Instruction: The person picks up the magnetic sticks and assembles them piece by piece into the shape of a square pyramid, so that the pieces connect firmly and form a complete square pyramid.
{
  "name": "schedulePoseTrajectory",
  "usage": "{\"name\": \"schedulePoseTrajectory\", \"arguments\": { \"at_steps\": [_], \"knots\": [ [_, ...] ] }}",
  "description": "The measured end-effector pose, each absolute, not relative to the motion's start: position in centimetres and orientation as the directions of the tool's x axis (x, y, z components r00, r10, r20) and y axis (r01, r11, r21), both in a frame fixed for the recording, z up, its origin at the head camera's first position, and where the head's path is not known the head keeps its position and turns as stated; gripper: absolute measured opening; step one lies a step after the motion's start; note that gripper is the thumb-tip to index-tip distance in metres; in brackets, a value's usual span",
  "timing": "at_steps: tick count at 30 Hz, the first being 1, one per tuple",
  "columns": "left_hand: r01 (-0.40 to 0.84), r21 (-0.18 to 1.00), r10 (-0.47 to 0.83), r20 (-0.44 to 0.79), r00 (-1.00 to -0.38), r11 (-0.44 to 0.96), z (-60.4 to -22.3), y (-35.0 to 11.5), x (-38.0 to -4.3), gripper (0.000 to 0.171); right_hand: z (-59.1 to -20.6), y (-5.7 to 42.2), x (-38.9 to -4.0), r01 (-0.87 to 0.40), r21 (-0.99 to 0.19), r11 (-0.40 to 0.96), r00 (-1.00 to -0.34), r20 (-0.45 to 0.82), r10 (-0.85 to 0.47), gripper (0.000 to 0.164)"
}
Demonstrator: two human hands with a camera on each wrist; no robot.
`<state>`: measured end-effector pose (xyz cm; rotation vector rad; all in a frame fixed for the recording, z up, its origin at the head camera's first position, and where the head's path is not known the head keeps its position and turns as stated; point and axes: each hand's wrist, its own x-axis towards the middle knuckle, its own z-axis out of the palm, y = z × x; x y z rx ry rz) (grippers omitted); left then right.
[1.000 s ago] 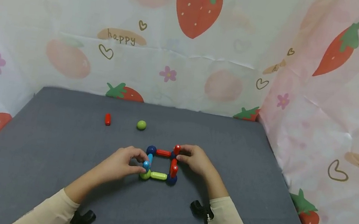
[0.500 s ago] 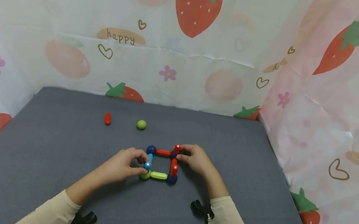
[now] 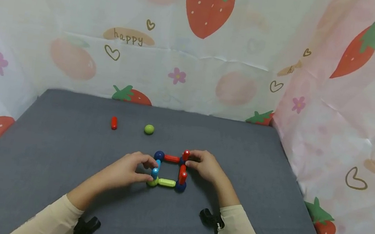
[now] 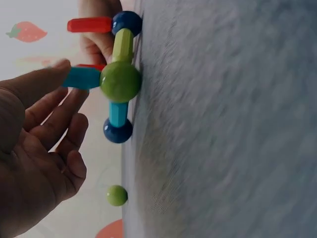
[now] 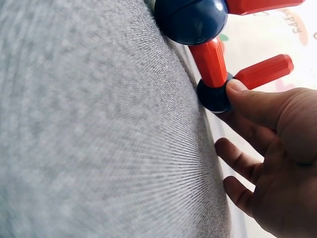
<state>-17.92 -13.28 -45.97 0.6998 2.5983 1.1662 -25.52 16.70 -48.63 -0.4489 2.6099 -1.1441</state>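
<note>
A square frame of magnetic rods and balls lies on the grey cloth. My left hand (image 3: 132, 167) is at its near left corner, thumb and fingers around the upright blue rod (image 4: 83, 78) on the green ball (image 4: 120, 82). The thumb overlaps that rod's end in the left wrist view. At the far right corner my right hand (image 3: 205, 166) pinches the navy ball (image 5: 214, 96), its thumb beside an upright red rod (image 5: 265, 72). Another red rod (image 3: 183, 177) stands on the near right navy ball (image 3: 180, 186). A yellow-green rod (image 3: 167, 182) forms the near side.
Behind the frame, a loose red rod (image 3: 114, 123) and a loose green ball (image 3: 149, 129) lie on the cloth (image 3: 64, 136). A strawberry-print curtain (image 3: 193, 74) hangs at the back and sides.
The upright blue rod, slightly tilted left a second ago, has straightened up over the green ball with my left hand. My right hand keeps its place at the far right corner.
</note>
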Motion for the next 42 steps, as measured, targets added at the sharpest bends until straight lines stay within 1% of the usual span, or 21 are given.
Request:
{"name": "schedulePoseTrajectory", "arguments": {
  "at_steps": [5, 11, 17, 23, 29, 36, 40, 42],
  "knots": [
    [0.347, 0.745, 0.515, 0.005, -0.857, 0.570, -45.6, -14.2, -19.2, 0.031, -48.6, 16.7, -25.4, -0.169, -0.743, 0.647, -0.920, -0.117, -0.375, 0.029],
    [0.376, 0.682, 0.520, -0.007, -0.854, 0.627, -45.5, -14.5, -22.6, 0.032, -48.6, 16.7, -25.6, -0.176, -0.749, 0.638, -0.919, -0.108, -0.379, 0.029],
    [0.432, 0.636, 0.569, -0.013, -0.822, 0.639, -45.3, -14.0, -25.5, 0.037, -48.7, 16.7, -25.6, -0.156, -0.750, 0.643, -0.920, -0.126, -0.370, 0.030],
    [0.458, 0.621, 0.622, -0.061, -0.781, 0.636, -46.0, -13.4, -27.5, 0.040, -48.6, 16.7, -25.4, -0.152, -0.750, 0.644, -0.924, -0.124, -0.362, 0.028],
    [0.447, 0.645, 0.650, -0.103, -0.753, 0.620, -47.5, -12.9, -28.4, 0.035, -48.8, 16.6, -25.3, -0.149, -0.753, 0.641, -0.927, -0.120, -0.356, 0.027],
    [0.417, 0.659, 0.640, -0.128, -0.758, 0.626, -47.6, -13.0, -28.5, 0.031, -48.5, 16.4, -25.4, -0.164, -0.737, 0.655, -0.926, -0.114, -0.360, 0.029],
    [0.407, 0.660, 0.631, -0.131, -0.765, 0.631, -47.3, -13.0, -28.5, 0.029, -48.2, 16.3, -25.0, -0.209, -0.701, 0.682, -0.924, -0.087, -0.372, 0.031],
    [0.407, 0.664, 0.635, -0.132, -0.761, 0.627, -47.3, -13.0, -28.5, 0.029, -47.9, 16.3, -24.6, -0.226, -0.665, 0.712, -0.924, -0.085, -0.373, 0.036]
  ]
}}
